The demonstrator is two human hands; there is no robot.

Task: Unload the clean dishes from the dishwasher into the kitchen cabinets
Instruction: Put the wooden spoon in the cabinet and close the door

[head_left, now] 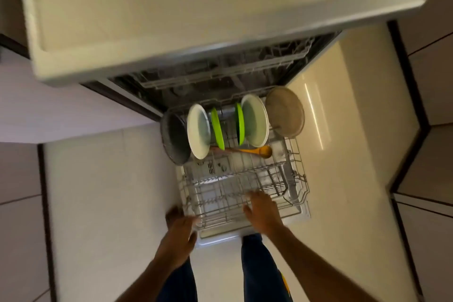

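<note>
The dishwasher's lower wire rack [242,193] is pulled out over the open door. At its far end stand a dark grey pan [175,140], a white plate [198,131], two green plates [217,129], another white plate [255,120] and a beige plate [285,111]. A wooden spoon [255,151] lies across the rack behind them. My left hand [180,235] hovers at the rack's near left corner, fingers loose. My right hand [262,211] reaches over the rack's near edge with fingers spread, holding nothing.
A pale countertop [196,7] overhangs the dishwasher opening, where the upper rack [220,73] shows inside. Cabinet fronts stand at the left [19,203] and right [429,179]. Light floor tiles lie on both sides of the open door. My legs stand at its near end.
</note>
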